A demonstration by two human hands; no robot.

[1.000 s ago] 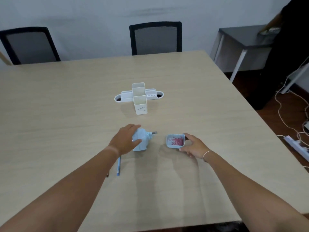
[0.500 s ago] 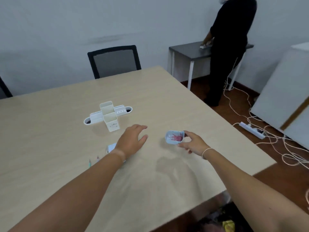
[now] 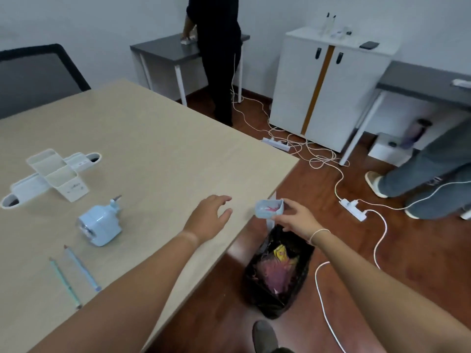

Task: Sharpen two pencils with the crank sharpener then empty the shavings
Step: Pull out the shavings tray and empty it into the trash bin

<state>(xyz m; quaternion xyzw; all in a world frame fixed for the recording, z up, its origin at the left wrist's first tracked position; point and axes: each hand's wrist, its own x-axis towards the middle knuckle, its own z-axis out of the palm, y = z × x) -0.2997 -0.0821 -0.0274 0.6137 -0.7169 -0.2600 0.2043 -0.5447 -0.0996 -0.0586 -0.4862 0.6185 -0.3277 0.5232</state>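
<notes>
Your right hand pinches the small pale-blue plastic shavings drawer (still upright) above the black bin bag; your left hand hovers with fingers spread, holding nothing.

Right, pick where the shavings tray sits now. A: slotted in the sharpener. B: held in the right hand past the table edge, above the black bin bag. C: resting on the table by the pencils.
B: the right hand pinches the shavings tray above the black bin bag.
</notes>
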